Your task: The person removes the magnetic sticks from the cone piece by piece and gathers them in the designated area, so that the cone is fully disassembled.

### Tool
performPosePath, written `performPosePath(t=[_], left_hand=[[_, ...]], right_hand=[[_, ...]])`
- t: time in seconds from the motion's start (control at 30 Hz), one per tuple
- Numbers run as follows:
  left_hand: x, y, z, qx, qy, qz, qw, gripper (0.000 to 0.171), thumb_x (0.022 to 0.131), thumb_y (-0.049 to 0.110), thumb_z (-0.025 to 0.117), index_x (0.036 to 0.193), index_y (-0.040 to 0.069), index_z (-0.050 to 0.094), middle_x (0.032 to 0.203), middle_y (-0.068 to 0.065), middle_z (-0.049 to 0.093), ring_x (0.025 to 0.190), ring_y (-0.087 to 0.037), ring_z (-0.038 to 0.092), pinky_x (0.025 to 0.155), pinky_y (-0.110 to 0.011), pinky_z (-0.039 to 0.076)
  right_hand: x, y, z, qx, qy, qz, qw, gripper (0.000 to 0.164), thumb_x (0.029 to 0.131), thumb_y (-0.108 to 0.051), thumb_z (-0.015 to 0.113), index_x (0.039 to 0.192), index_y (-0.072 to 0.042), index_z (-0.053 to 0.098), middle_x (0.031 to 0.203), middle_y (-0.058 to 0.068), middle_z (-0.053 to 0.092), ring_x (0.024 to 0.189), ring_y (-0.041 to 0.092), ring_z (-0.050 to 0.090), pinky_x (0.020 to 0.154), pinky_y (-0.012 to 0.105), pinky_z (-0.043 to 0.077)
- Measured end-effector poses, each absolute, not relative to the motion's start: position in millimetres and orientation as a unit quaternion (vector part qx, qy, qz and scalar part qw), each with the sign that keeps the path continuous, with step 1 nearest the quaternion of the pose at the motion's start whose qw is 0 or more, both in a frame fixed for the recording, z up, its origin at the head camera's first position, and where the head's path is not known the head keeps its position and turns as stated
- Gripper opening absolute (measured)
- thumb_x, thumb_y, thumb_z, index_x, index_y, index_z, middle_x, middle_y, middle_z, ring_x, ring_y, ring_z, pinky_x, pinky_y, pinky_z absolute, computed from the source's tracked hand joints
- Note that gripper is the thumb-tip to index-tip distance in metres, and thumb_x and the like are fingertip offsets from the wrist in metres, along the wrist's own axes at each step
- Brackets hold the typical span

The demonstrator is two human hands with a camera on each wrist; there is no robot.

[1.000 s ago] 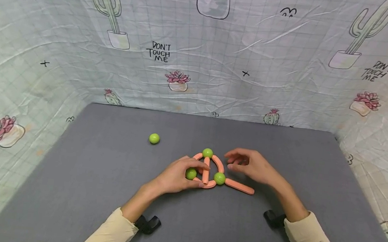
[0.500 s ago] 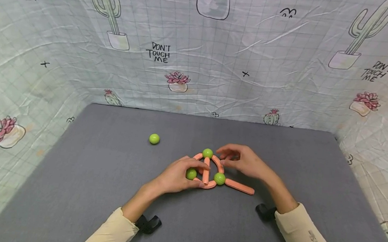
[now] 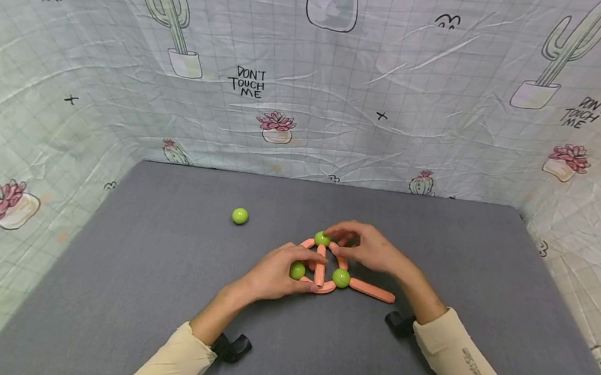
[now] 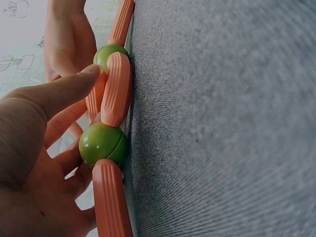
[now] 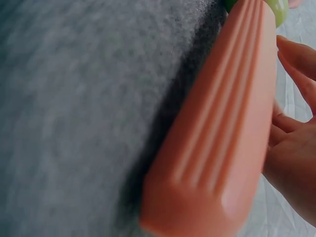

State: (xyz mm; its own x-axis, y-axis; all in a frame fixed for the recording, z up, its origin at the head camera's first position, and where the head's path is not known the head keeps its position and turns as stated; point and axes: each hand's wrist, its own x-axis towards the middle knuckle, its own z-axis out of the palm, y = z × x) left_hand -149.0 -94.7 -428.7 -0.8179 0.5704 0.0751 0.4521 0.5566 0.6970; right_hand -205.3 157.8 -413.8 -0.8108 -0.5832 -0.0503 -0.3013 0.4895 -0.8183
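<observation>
In the head view, several orange rods and green balls are joined into a ring lying on the grey table. A straight orange rod [image 3: 320, 268] runs inward from the far green ball [image 3: 321, 239]. My left hand [image 3: 276, 273] pinches that rod, thumb by its near end; the left green ball [image 3: 297, 270] sits inside this hand's reach. Close to the far ball is my right hand [image 3: 370, 248], its fingers loosely bent, index fingertip right at the ball and thumb over a curved orange rod [image 3: 343, 262]. Another straight orange rod [image 5: 212, 138] fills the right wrist view.
The right green ball [image 3: 341, 278] carries a straight rod reaching outward to the right. A loose green ball [image 3: 240, 216] lies at the back left of the table [image 3: 175, 248]. A cactus-printed cloth [image 3: 337, 143] hangs behind the table's far edge.
My right hand has moved left, from beside the ring to the far green ball and curved rod. My left hand and the ring have stayed in place.
</observation>
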Motion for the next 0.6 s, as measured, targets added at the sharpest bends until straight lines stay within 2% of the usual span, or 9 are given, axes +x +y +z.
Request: performPosePath(t=[0.17, 0.43, 0.6], left_hand=[[-149, -93, -430, 0.288, 0.882, 0.365, 0.078, 0.046, 0.087, 0.028, 0.087, 0.13, 0.021, 0.074, 0.11, 0.01, 0.077, 0.1, -0.014, 0.058, 0.086, -0.031, 0.047], [-149, -90, -432, 0.276, 0.892, 0.349, 0.076, 0.042, 0.086, 0.036, 0.087, 0.127, 0.029, 0.075, 0.123, 0.015, 0.075, 0.105, -0.014, 0.059, 0.096, -0.047, 0.046], [-149, -88, -431, 0.283, 0.893, 0.342, 0.073, 0.04, 0.088, 0.038, 0.085, 0.126, 0.031, 0.075, 0.122, 0.015, 0.075, 0.101, -0.013, 0.057, 0.092, -0.045, 0.045]], right_hand=[[-208, 153, -415, -0.264, 0.845, -0.433, 0.17, 0.035, 0.102, -0.013, 0.067, 0.137, -0.011, 0.067, 0.129, 0.015, 0.068, 0.111, 0.031, 0.069, 0.093, 0.047, 0.057], [-213, 147, -418, -0.274, 0.837, -0.438, 0.178, 0.034, 0.102, -0.006, 0.064, 0.136, -0.009, 0.067, 0.127, 0.017, 0.071, 0.11, 0.031, 0.07, 0.093, 0.045, 0.058], [-214, 146, -417, -0.27, 0.837, -0.44, 0.183, 0.035, 0.101, 0.0, 0.062, 0.135, -0.008, 0.068, 0.126, 0.018, 0.072, 0.107, 0.031, 0.072, 0.092, 0.044, 0.058]])
